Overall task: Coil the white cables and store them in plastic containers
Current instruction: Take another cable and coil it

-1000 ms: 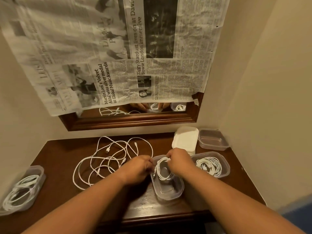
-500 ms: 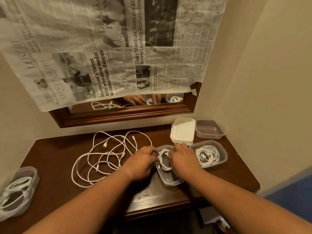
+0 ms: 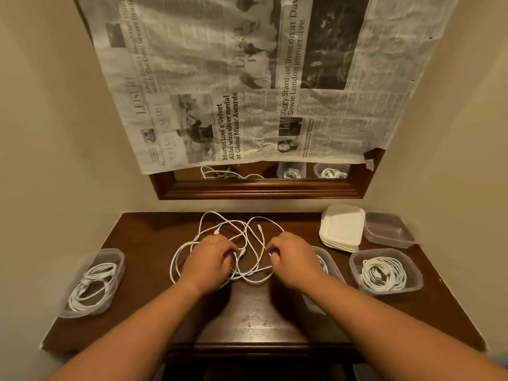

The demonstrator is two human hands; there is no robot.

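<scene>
Head view: on the dark worktop [image 3: 255, 312], the loose white cable [image 3: 242, 253] lies tangled, and its strands are pinched by the curled fingers of the left grip [image 3: 209, 259] and right grip [image 3: 291, 257]. Coiled cables are held in the left container [image 3: 112, 253] and right container [image 3: 357, 261]. Farther back, stacked lids [image 3: 342, 228] are seen beside an empty container [image 3: 387, 229].

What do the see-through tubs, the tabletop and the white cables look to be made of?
Tubs: clear, slightly frosted plastic, probably; coils show through the walls.
Tabletop: dark wood or veneer, glossy varnish; light glints near its front edge.
White cables: smooth, rubbery plastic sheath, seemingly; they lie in soft loops.
</scene>
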